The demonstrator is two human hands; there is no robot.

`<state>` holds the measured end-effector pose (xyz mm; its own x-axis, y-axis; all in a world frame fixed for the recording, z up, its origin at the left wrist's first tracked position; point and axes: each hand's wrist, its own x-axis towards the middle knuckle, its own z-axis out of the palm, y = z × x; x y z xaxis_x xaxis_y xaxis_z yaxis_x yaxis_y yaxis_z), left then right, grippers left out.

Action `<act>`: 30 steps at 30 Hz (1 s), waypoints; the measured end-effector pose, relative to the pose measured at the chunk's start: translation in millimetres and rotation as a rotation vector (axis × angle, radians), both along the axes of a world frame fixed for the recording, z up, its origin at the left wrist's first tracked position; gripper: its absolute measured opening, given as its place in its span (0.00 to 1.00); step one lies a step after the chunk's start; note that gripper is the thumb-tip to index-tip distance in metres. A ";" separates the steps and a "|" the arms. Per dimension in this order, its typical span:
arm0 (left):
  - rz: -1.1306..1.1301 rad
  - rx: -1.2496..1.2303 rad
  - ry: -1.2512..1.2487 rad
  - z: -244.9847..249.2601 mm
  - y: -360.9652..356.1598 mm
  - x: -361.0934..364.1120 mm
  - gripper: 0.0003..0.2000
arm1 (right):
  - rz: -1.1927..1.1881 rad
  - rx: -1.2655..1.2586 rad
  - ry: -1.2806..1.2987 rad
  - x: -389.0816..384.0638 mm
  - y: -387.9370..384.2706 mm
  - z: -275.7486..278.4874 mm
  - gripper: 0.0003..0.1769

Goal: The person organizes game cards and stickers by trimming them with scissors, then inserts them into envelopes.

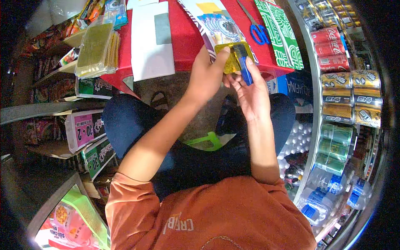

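My left hand (207, 73) grips a small yellow-gold square packet (230, 62) by its left side, with the thumb on top. In my right hand (254, 93) is a blue tool with a dark head (246, 71), held between thumb and fingers and resting against the packet's right side. What kind of tool it is I cannot tell. Both hands are at the near edge of the red table (187, 33). Just beyond them lies a patterned printed sheet (218, 26), partly covered by the packet.
Blue-handled scissors (260, 35), a green-white patterned strip (285, 41) and a long white sheet (152, 54) lie on the table. Plastic-wrapped yellowish packets (96, 52) sit at the left. Shelves of snacks flank the left, drink cans (336, 100) the right.
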<state>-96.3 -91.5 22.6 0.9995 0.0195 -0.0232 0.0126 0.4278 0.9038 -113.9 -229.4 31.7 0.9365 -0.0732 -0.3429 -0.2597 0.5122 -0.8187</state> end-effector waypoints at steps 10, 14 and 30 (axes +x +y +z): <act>0.047 0.063 -0.104 -8.4 -0.2 3.8 0.15 | 0.048 0.013 0.038 2.1 -3.3 -1.2 0.23; 0.083 0.142 -0.145 -20.6 -4.0 6.9 0.16 | 0.033 0.047 0.034 0.3 4.5 6.1 0.19; -0.073 -0.024 0.090 20.4 5.6 -3.5 0.27 | -0.033 -0.064 -0.070 -11.7 9.9 12.0 0.13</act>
<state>-99.8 -85.9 43.0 0.9922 -0.0553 -0.1120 0.1249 0.4443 0.8871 -125.6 -219.4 43.8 0.9547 -0.1240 -0.2705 -0.1846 0.4660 -0.8653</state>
